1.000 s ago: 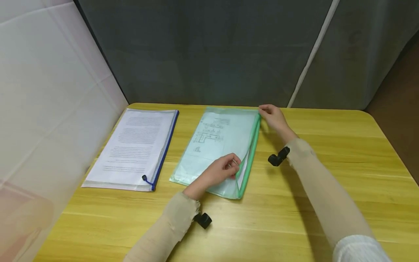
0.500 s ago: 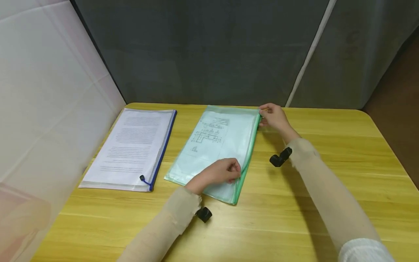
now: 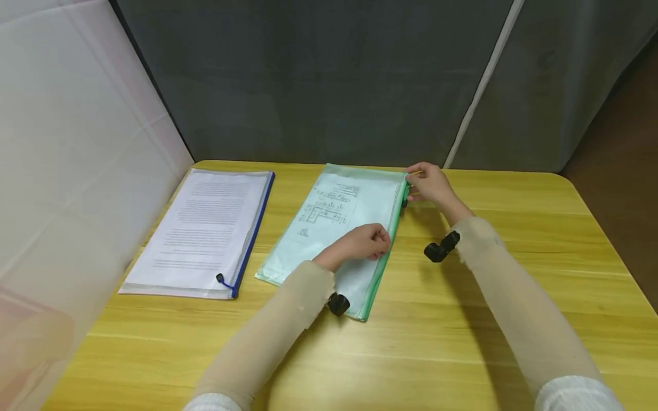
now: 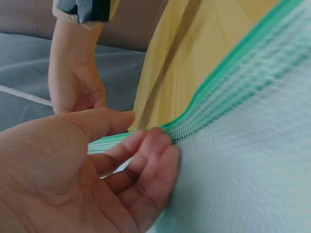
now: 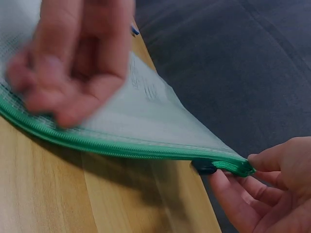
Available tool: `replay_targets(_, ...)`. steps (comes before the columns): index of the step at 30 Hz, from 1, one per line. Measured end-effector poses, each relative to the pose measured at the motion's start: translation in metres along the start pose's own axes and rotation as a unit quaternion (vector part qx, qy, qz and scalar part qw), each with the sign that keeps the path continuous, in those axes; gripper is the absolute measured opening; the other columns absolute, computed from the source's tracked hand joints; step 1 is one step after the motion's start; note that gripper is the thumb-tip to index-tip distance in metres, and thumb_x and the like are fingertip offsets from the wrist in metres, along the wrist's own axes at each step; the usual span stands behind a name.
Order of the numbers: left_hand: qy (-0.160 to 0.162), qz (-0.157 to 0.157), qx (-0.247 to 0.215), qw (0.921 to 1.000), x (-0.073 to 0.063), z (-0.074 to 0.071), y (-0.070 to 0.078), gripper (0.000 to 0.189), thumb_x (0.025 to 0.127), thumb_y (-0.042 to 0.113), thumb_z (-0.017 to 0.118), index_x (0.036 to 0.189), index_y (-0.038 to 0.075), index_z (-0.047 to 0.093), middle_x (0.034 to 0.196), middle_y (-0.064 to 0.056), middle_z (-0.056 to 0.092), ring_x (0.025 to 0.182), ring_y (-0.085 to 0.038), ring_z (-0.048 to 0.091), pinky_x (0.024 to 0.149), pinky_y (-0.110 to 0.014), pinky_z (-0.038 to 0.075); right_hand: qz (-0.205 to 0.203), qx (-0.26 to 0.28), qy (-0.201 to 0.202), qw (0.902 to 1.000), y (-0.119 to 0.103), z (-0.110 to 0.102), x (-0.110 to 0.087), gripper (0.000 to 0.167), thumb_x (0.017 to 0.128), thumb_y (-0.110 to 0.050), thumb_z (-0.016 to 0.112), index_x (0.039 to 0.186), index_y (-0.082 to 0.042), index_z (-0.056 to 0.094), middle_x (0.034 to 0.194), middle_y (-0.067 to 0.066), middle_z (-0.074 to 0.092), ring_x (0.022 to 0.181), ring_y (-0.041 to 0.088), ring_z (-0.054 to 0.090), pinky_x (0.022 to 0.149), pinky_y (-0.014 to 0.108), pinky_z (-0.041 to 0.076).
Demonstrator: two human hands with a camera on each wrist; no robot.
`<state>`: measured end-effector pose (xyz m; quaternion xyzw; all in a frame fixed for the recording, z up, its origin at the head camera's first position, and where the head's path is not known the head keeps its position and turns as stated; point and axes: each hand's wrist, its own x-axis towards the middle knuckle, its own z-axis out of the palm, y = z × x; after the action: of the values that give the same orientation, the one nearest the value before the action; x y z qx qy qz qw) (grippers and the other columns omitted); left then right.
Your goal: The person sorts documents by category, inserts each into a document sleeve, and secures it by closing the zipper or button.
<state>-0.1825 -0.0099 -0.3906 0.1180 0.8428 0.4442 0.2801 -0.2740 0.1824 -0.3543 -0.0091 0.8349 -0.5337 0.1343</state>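
Note:
A translucent green zipper document bag [image 3: 371, 201] lies at an angle on the table, a sheet with a line drawing visible through it. My right hand [image 3: 430, 184] pinches its far right corner, thumb on top and fingers beneath. Beside those fingers, a dark zipper pull [image 5: 204, 167] hangs at the green zipper [image 5: 121, 148], whose two sides lie together along the visible stretch. My left hand [image 3: 366, 242] is over the middle of the zippered edge. Its fingers [image 4: 158, 167] curl loosely against the mesh, with the thumb held apart; it is blurred in the right wrist view.
To the left lies a clear document bag [image 3: 205, 222] with a blue zipper edge and a printed page inside. Wood-patterned table [image 3: 514, 274] surface extends right and in front. A dark curtain [image 3: 319, 80] rises behind the far edge, a pale cloth [image 3: 87, 142] at the left.
The gap along the green bag's zippered edge has closed up. My left hand has let go of the upper edge and moved farther up the bag. My right hand stays at the corner.

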Motion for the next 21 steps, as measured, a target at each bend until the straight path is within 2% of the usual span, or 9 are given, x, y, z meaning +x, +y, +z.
replay_targets(4,0.042,0.01,-0.069,0.9967,0.02,0.002,0.003,0.015,0.097,0.012,0.058,0.11,0.003,0.06,0.096,-0.01,0.068,0.078,-0.012,0.063,0.07,-0.022,0.054,0.013,0.002,-0.001,0.9999,-0.002,0.0,-0.002,0.037,0.105,-0.02,0.048,0.138,-0.003,0.049,0.125,0.016,0.053,0.084,0.014,0.062,0.076,0.03,0.061)
replay_targets(7,0.09,0.014,-0.113,0.9893,0.029,0.005,0.007,0.02,0.096,0.01,0.06,0.115,0.004,0.061,0.106,-0.015,0.072,0.082,-0.015,0.067,0.073,-0.024,0.057,0.024,0.001,-0.007,0.9997,-0.003,0.001,-0.002,0.036,0.105,-0.019,0.049,0.137,-0.002,0.049,0.121,0.015,0.054,0.08,0.012,0.062,0.071,0.026,0.06)
replay_targets(13,0.182,0.014,-0.198,0.9629,0.04,0.01,0.013,0.025,0.093,0.016,0.068,0.116,0.007,0.064,0.111,-0.014,0.073,0.094,-0.021,0.072,0.08,-0.029,0.06,0.038,0.0,-0.013,0.9992,-0.001,0.005,-0.002,0.036,0.104,-0.017,0.049,0.136,-0.001,0.048,0.116,0.014,0.055,0.071,0.01,0.062,0.07,0.027,0.061)
replay_targets(18,0.222,0.018,-0.251,0.9421,0.048,0.014,0.016,0.022,0.092,0.018,0.072,0.109,0.006,0.067,0.106,-0.015,0.075,0.089,-0.019,0.073,0.076,-0.03,0.061,0.043,-0.012,-0.007,0.999,0.001,0.009,0.0,0.035,0.104,-0.015,0.049,0.136,-0.001,0.05,0.109,0.012,0.055,0.068,0.011,0.059,0.076,0.033,0.061)
replay_targets(21,0.239,0.016,-0.267,0.9334,0.053,0.016,0.017,0.019,0.092,0.017,0.072,0.105,0.004,0.068,0.103,-0.017,0.075,0.081,-0.018,0.073,0.071,-0.028,0.061,0.041,-0.017,-0.004,0.999,0.001,0.011,0.0,0.035,0.103,-0.015,0.049,0.135,-0.001,0.052,0.109,0.012,0.056,0.069,0.012,0.059,0.078,0.036,0.061)
